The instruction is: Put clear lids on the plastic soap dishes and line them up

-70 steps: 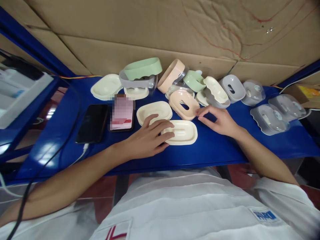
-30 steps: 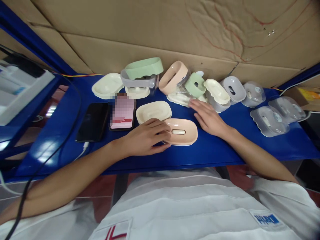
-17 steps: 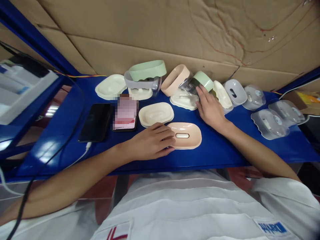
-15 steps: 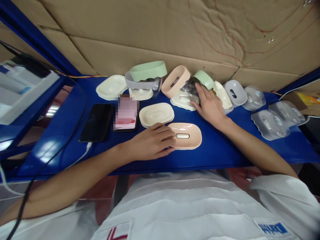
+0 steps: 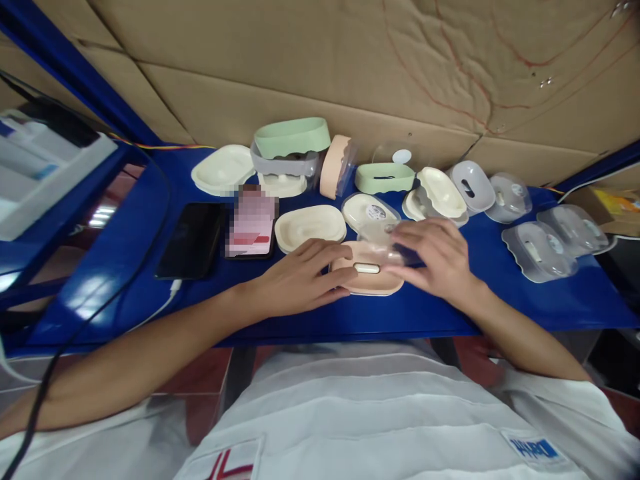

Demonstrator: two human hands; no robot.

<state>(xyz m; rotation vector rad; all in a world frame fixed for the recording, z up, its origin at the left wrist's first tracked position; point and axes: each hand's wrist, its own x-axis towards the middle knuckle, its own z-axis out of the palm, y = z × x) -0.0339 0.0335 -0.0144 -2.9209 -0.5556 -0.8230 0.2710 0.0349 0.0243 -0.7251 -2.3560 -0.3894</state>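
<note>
Peach soap dish (image 5: 367,279) lies flat near the front edge of a blue shelf (image 5: 500,293), its slotted top facing up, as a person in white works over it with both hands. The left hand (image 5: 300,277) reaches in from the dish's left, forearm stretched across the shelf edge, palm down, fingers loosely spread and curled onto the dish's left end, steadying it rather than closing around it. The right hand (image 5: 435,257) comes in from the dish's right, wrist bent inward, thumb and fingertips pinched on a clear plastic lid (image 5: 383,235) held tilted just above the dish's right half; how firmly it is gripped cannot be told. Just behind the dish to the left sits a cream tray (image 5: 310,227), and directly behind it a cream oval lid (image 5: 370,210). Farther left of the dish lie two phones, one black (image 5: 190,240). More trays in green, grey, cream and clear plastic are piled behind the dish against a cardboard wall (image 5: 350,67).
</note>
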